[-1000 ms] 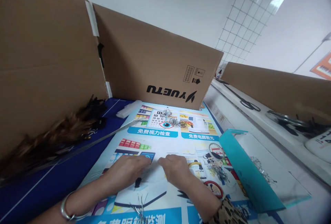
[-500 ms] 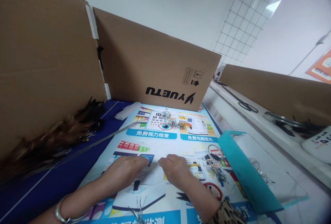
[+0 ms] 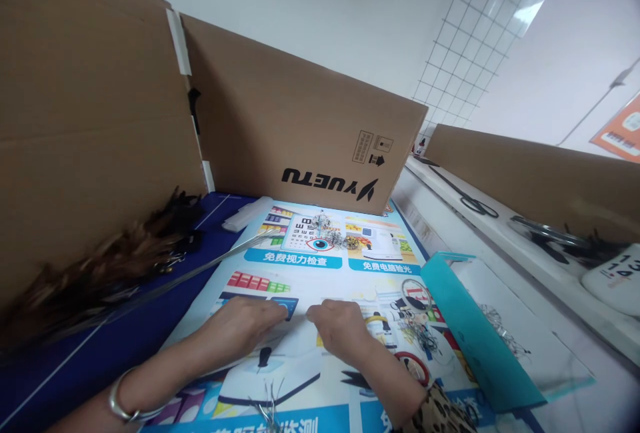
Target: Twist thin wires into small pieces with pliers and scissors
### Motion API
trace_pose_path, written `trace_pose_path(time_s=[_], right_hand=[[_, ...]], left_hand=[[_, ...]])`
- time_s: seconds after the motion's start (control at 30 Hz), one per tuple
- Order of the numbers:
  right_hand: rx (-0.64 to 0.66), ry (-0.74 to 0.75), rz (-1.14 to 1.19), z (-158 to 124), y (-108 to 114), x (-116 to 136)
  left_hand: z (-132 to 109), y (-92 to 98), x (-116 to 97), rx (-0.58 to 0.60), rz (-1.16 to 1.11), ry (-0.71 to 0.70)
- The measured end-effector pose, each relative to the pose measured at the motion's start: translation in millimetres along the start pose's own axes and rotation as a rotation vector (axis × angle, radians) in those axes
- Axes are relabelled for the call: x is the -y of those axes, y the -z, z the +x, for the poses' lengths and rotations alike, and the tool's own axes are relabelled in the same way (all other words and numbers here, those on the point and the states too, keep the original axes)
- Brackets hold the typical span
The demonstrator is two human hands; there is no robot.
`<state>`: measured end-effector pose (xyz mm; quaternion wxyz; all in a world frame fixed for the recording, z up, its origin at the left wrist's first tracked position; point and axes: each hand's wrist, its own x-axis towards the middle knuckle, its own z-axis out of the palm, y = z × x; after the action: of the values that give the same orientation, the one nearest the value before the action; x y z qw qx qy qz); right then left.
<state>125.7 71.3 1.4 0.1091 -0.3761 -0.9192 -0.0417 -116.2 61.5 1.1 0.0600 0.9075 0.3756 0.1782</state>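
Observation:
My left hand (image 3: 247,323) and my right hand (image 3: 340,326) face each other low over the printed poster, a small gap between their fingertips. Both have thumb and fingers pinched together; what they hold, if anything, is too thin to make out. Below them lies a small bunch of silver wires (image 3: 270,410). Beside my right forearm are a red ring (image 3: 413,366) and a dark pointed blade (image 3: 353,378), possibly one tool partly covered by the arm. A tangle of wire pieces (image 3: 425,338) sits right of my right hand.
Long thin wires (image 3: 220,258) run along the left by brown feathers (image 3: 150,246). Wire clusters (image 3: 333,236) lie at the back, before a cardboard panel (image 3: 300,113). At right, a teal box (image 3: 480,340) holds wire pieces; scissors (image 3: 477,205) rest on a white ledge.
Both hands stay nearly in place, fingers still pinched. My left forearm and bracelet have shifted slightly, and the right fingertips have turned a little.

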Motion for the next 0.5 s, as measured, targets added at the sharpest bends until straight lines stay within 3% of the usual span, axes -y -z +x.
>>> trace_pose_path(time_s=[0.17,0.5], right_hand=[[0.0,0.027,0.025,-1,-3,6],[-0.054,-0.063,0.062,0,-17,-3]], left_hand=[[3,9.5,2,0.121,0.102,0.049],[-4,1.9,15,0.05,0.042,0.097]])
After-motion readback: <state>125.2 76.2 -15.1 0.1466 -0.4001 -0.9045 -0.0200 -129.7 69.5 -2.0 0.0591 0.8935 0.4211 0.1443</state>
